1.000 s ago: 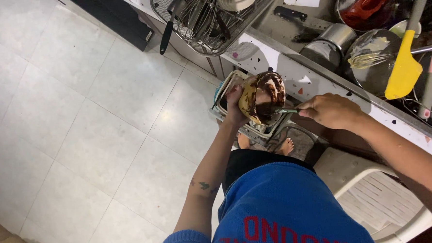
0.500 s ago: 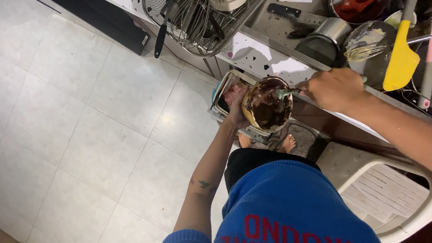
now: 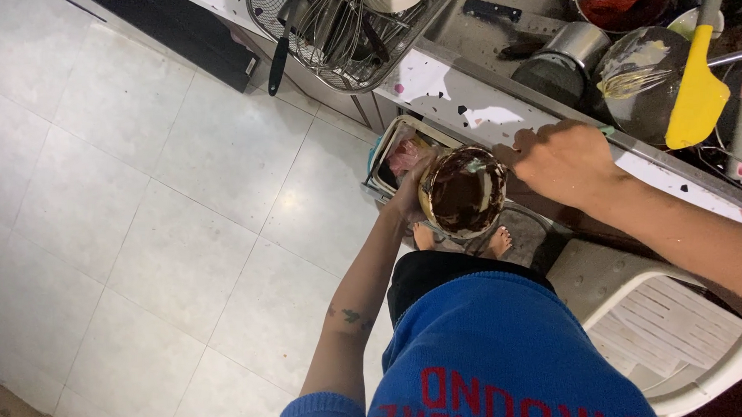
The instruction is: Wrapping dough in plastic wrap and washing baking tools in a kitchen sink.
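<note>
The person stands at the counter edge (image 3: 466, 92), holding a round bowl (image 3: 464, 192) out over the floor, just in front of the counter and above a tray-like bin (image 3: 389, 153) on the tiles. The bowl's inner wall is coated with dark brown batter.

Left hand (image 3: 410, 197): fingers closed around the bowl's near rim, carrying it alone and tilting it toward the right hand.

Right hand (image 3: 565, 160): curled shut around a slim tool whose pale green tip (image 3: 474, 164) rests inside the bowl at the far rim. The grip itself is hidden under the knuckles — the handle's shape cannot be told.

To scrape well, in my judgement:
- Keep the bowl tilted so the batter pools on one side.
- Draw the tool along the wall in long overlapping passes, turning the bowl with the left hand between strokes.
- Keep the bowl over the bin — drips would otherwise land on the white tiles (image 3: 162, 209) or on the bare feet (image 3: 498, 243) below.

Nearby: a wire rack (image 3: 338, 35) of whisks, a yellow spatula (image 3: 697, 94), a steel cup (image 3: 571, 51) and a white plastic chair (image 3: 642, 313).
</note>
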